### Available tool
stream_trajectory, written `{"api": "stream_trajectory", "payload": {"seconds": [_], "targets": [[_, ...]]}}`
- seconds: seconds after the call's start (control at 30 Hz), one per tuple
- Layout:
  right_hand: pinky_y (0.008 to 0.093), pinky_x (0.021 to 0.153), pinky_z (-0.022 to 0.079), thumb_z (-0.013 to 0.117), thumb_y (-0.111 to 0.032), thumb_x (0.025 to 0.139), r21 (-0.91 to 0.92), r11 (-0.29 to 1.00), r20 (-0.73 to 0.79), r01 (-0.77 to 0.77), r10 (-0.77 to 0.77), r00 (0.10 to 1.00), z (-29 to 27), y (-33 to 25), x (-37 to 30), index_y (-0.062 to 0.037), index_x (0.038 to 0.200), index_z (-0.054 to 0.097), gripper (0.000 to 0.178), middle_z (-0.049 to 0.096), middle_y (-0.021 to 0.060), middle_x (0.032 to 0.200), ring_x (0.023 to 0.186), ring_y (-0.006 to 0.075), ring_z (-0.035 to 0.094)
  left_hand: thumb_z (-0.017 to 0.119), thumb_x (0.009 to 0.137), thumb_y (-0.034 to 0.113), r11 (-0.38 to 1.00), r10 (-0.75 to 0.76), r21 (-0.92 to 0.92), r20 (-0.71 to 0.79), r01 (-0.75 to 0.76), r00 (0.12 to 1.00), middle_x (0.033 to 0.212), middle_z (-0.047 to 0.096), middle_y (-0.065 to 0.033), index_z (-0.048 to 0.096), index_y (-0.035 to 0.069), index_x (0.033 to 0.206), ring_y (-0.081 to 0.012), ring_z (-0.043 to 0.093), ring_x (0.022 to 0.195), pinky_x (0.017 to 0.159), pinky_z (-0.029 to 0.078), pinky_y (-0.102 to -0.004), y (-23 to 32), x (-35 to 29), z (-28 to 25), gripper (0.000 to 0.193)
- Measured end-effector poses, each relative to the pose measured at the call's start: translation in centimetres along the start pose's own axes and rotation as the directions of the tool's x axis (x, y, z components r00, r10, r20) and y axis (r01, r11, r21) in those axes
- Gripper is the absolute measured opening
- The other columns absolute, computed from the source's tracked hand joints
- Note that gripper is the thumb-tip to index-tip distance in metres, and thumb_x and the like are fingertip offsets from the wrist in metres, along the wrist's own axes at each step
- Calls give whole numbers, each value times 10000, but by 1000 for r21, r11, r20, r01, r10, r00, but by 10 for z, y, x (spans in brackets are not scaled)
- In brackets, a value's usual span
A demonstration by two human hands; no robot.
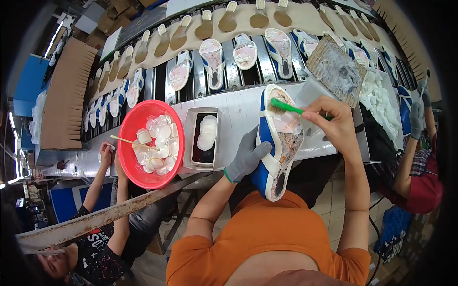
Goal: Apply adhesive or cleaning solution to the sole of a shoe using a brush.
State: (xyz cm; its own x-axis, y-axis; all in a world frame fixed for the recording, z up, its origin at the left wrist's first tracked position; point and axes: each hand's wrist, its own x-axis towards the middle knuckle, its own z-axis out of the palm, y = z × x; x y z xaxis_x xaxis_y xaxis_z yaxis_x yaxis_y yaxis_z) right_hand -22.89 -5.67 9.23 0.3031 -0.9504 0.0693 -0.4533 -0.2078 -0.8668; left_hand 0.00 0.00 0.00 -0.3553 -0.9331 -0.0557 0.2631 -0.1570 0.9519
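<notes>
My left hand, in a grey glove, is closed around the side of a blue and white shoe, which it holds up off the table with the inside of the sole facing me. Bare, my right hand pinches a green-handled brush. The bristles touch the upper part of the shoe's sole, over a pale pink patch. Below that patch the sole's surface looks dark and speckled. A white strap crosses the shoe near its middle.
On the grey table stand a red basin of round white pads and a white box with white discs. Shoes and insoles line the roller conveyor beyond. A fuzzy board is at right. Co-workers sit on both sides.
</notes>
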Motion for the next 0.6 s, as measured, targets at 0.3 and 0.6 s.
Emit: {"api": "stream_trajectory", "payload": {"seconds": [0.3,0.6], "targets": [[253,551,393,756,-41,742,-17,964,75,264,-262,962,-9,-7,6,19,788,680,107,613,56,708,612,112,545,585,830,478,997,-19,-73,-8,18,1000,1156,599,-154,425,-90,1311,-177,588,1006,866,477,-304,-3,-1,-4,762],[257,537,412,765,-44,733,-72,932,191,355,-336,922,-15,-12,4,16,749,652,129,617,57,705,603,139,583,537,857,483,985,-49,-166,-45,41,998,1150,606,-149,451,-87,1292,-169,603,982,843,487,-298,-6,-1,-1,723]]}}
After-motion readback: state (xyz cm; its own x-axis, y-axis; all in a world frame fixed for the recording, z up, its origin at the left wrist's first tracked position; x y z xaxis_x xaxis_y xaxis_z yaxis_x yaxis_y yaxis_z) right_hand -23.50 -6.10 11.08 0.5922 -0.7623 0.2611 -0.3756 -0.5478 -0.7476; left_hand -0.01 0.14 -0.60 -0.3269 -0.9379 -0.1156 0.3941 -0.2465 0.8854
